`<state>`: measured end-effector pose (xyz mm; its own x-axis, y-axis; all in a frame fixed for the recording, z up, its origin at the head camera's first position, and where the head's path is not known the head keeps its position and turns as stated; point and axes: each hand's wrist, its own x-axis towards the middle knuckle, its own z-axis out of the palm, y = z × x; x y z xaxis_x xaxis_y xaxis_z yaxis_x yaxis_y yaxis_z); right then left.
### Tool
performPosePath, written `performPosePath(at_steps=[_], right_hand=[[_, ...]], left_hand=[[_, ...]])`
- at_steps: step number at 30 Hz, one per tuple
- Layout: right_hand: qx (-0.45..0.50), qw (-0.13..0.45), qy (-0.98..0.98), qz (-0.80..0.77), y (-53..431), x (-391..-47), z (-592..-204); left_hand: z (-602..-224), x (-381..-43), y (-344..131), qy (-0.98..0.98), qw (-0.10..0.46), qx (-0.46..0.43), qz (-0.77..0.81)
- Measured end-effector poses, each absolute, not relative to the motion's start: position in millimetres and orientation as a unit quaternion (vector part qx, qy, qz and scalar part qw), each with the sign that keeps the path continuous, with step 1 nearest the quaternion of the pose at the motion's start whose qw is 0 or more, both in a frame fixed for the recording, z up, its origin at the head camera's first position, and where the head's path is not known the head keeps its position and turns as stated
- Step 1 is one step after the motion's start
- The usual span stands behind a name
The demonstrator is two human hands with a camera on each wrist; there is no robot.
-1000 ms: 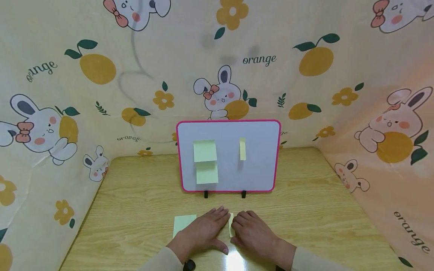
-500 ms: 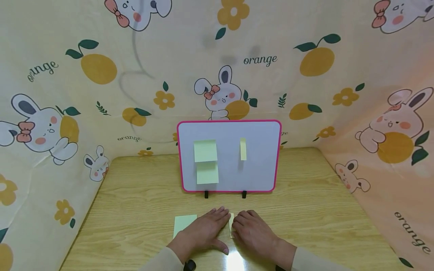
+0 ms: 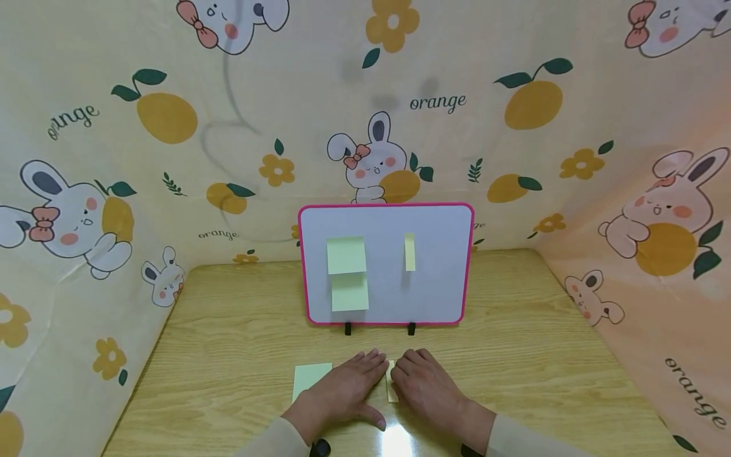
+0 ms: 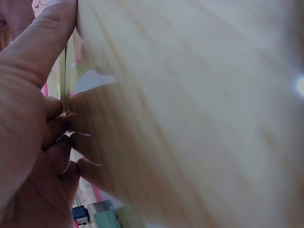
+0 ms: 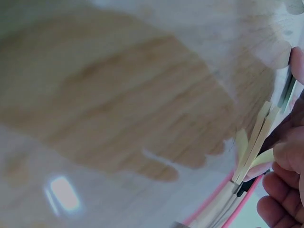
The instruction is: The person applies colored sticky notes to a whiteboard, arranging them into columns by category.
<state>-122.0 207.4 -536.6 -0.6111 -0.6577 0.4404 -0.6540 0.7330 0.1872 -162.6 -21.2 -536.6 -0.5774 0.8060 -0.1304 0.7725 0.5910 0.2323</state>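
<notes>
My left hand [image 3: 345, 393] lies palm down on the table with straight fingers, partly over a square light-green sticky-note pad [image 3: 310, 379]. Just beyond its fingertips is a narrow pale-yellow sticky-note pad [image 3: 391, 382], between my two hands. The right hand [image 3: 431, 393] has curled fingers at that pad's right side. In the right wrist view, a yellow sticky note [image 5: 266, 157] bends up from the pad [image 5: 256, 142] to the thumb and fingertip, which pinch its edge. The left wrist view shows the left hand [image 4: 28, 118] low against the tabletop; its fingertips are close to the yellow pad [image 4: 63, 80].
A whiteboard [image 3: 440, 292] with a pink frame stands behind the hands on black feet [image 3: 411, 329]. Two green sticky notes [image 3: 345, 255] overlap on its left half, and a narrow yellow note [image 3: 409, 254] sticks on its right. Patterned cloth walls [image 3: 274, 95] enclose the wooden table [image 3: 228, 330].
My right hand has shifted slightly forward, away from me, and its fingers sit a little differently at the yellow pad. The left hand stays in place.
</notes>
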Motion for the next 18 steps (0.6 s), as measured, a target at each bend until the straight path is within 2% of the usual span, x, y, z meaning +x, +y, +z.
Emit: performPosePath(at_steps=[18], right_hand=[[0.360,0.273,-0.892,-0.002,208.8,-124.5,-536.4]], left_hand=[[-534.2,-160.2,-20.8,0.889,0.113,0.436,0.084]])
